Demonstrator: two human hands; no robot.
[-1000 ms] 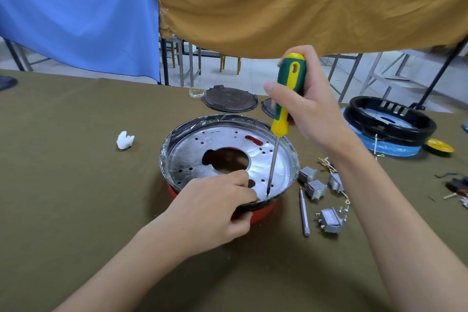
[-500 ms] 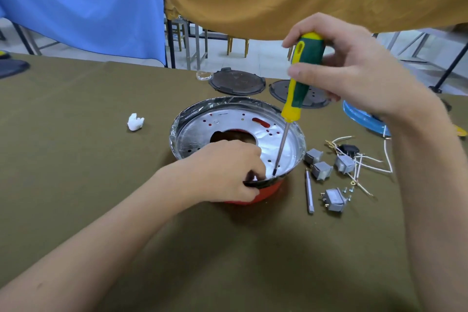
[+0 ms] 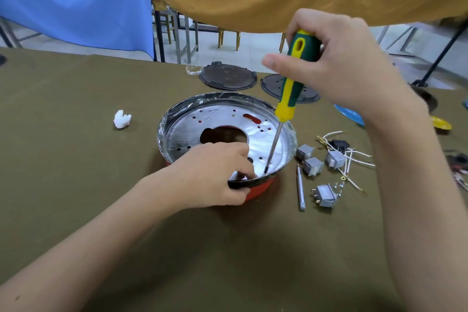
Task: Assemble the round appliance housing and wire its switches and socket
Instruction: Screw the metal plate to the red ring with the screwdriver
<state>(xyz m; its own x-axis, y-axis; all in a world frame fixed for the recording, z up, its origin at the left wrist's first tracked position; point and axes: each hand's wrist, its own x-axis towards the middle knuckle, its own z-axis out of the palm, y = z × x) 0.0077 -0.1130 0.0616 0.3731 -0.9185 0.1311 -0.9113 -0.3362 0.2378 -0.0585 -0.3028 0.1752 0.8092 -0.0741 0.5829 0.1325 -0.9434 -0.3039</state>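
The round housing (image 3: 228, 119), a red bowl with a silvery plate inside, sits mid-bench (image 3: 76, 185). The left hand (image 3: 215, 175) grips its near rim, fingers curled over the edge. The right hand (image 3: 339, 68) grips a green-and-yellow screwdriver (image 3: 291, 83), tip down on the plate's near side. Right of the housing lie grey switches (image 3: 312, 166), white wires (image 3: 354, 157) and a metal bit (image 3: 300, 191).
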